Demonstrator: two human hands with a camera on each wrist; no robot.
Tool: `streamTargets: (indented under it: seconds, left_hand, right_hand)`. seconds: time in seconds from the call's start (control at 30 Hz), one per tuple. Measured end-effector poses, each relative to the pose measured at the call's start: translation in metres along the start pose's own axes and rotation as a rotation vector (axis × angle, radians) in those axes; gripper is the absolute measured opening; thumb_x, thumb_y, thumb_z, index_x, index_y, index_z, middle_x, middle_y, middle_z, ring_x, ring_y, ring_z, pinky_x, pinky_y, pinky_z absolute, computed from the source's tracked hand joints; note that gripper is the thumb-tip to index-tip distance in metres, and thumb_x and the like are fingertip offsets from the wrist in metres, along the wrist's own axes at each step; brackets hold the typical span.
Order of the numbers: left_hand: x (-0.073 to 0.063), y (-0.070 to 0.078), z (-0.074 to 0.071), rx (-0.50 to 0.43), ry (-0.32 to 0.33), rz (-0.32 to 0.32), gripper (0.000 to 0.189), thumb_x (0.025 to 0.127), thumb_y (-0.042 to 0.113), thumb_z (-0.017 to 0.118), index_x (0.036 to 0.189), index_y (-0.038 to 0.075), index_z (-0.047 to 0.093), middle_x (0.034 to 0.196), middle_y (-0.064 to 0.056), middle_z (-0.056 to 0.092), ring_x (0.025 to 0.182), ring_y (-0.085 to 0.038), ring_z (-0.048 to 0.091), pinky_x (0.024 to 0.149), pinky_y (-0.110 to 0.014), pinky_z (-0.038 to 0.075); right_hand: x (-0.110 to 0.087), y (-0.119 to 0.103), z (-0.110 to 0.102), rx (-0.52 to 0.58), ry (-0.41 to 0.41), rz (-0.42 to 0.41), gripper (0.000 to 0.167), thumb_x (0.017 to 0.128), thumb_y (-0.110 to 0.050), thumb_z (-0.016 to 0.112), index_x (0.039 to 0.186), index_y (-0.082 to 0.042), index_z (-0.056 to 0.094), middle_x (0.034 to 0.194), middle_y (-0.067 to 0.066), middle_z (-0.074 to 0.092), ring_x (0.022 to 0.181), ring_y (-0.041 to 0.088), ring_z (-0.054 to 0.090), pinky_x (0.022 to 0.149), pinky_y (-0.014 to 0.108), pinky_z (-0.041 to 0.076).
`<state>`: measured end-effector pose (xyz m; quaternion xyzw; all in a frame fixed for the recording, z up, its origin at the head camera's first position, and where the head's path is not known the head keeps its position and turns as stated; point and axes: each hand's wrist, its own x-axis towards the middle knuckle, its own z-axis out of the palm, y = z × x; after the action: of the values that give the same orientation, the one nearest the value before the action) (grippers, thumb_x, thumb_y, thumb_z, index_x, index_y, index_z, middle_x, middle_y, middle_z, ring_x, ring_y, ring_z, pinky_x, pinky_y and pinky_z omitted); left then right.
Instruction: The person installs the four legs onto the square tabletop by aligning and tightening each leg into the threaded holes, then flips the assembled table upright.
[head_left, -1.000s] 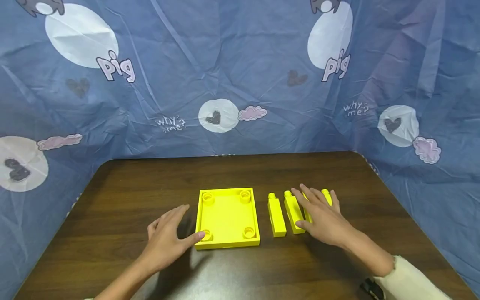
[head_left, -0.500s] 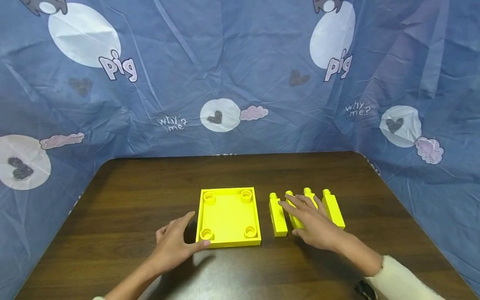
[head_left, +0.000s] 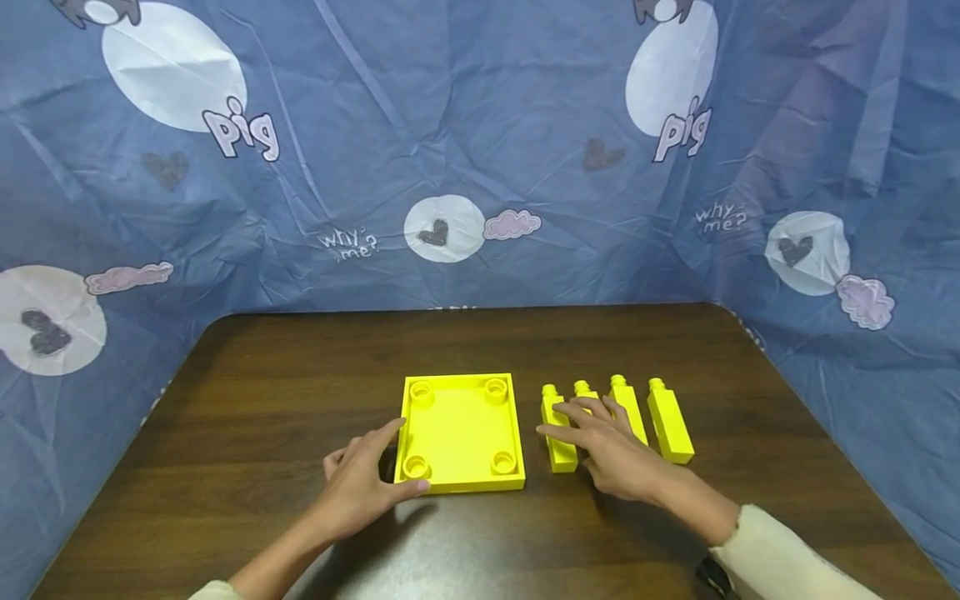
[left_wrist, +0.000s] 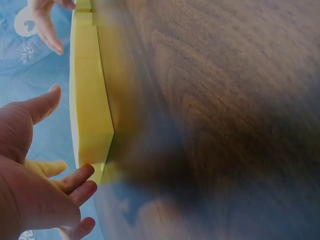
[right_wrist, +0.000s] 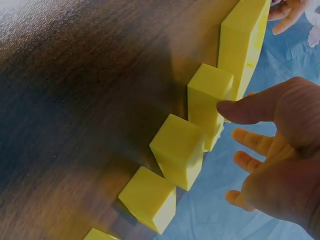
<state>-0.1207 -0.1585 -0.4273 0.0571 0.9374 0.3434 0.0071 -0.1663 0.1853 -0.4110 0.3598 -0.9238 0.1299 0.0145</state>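
Observation:
A square yellow tray-like piece (head_left: 463,437) lies on the table with a round socket in each corner. My left hand (head_left: 362,485) is at its near left corner, thumb along the front edge and fingers by the left side; in the left wrist view, fingertips (left_wrist: 86,174) are right at the tray's corner. To the right, several square yellow posts with ridged round necks lie in a row. My right hand (head_left: 618,457) is spread over the leftmost post (head_left: 563,457) and mostly hides the second. Its thumb (right_wrist: 235,111) overlaps the leftmost post in the right wrist view.
The third post (head_left: 630,408) and the rightmost post (head_left: 671,429) lie beside the right hand, necks pointing away. A brown wooden table (head_left: 315,350) bears everything. Blue printed cloth (head_left: 450,108) hangs behind it and along the sides.
My right hand has moved left from over the right-hand posts to the leftmost ones, uncovering the rightmost. My left hand has come slightly closer around the tray's corner.

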Motion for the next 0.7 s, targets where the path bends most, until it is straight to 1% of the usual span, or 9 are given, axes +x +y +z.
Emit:
streamTargets:
  seconds: [0.17,0.27,0.4,0.5,0.7]
  left_hand:
    - [0.002,0.0,0.002,0.005,-0.008,-0.01,0.084,0.071,0.045,0.085,0.14,0.01,0.051,0.128,-0.014,0.058,0.118,-0.033,0.048,0.095,-0.06,0.015]
    - [0.002,0.0,0.004,-0.002,-0.01,-0.019,0.082,0.072,0.043,0.085,0.139,0.009,0.052,0.126,-0.014,0.059,0.117,-0.033,0.048,0.095,-0.06,0.015]
    - [0.002,-0.001,0.005,-0.014,-0.006,-0.026,0.08,0.074,0.038,0.085,0.139,0.008,0.051,0.127,-0.013,0.059,0.118,-0.033,0.047,0.095,-0.06,0.015]
    - [0.003,-0.002,0.005,-0.017,-0.002,-0.026,0.079,0.075,0.035,0.085,0.14,0.008,0.05,0.129,-0.013,0.058,0.119,-0.033,0.046,0.095,-0.061,0.014]
    - [0.002,-0.003,0.005,-0.017,-0.001,-0.032,0.079,0.075,0.033,0.085,0.14,0.009,0.05,0.131,-0.012,0.057,0.12,-0.033,0.046,0.095,-0.061,0.014]
  right_hand:
    - [0.003,0.003,0.005,-0.002,-0.009,-0.023,0.068,0.076,0.022,0.059,0.128,-0.021,0.066,0.136,0.015,0.052,0.13,0.039,0.038,0.103,0.071,0.015]
    - [0.003,0.005,0.008,-0.006,-0.01,-0.034,0.065,0.075,0.023,0.059,0.121,-0.022,0.071,0.135,0.015,0.054,0.13,0.039,0.038,0.103,0.071,0.015]
    - [0.004,0.007,0.011,-0.016,0.003,-0.038,0.06,0.075,0.023,0.06,0.111,-0.023,0.075,0.133,0.014,0.055,0.129,0.038,0.039,0.102,0.069,0.016]
    - [0.005,0.008,0.013,-0.023,0.02,-0.045,0.058,0.075,0.023,0.06,0.108,-0.023,0.076,0.132,0.014,0.056,0.128,0.037,0.04,0.102,0.068,0.018]
    - [0.007,0.009,0.015,-0.036,0.048,-0.085,0.058,0.074,0.024,0.06,0.104,-0.022,0.077,0.13,0.014,0.057,0.125,0.037,0.042,0.101,0.067,0.019]
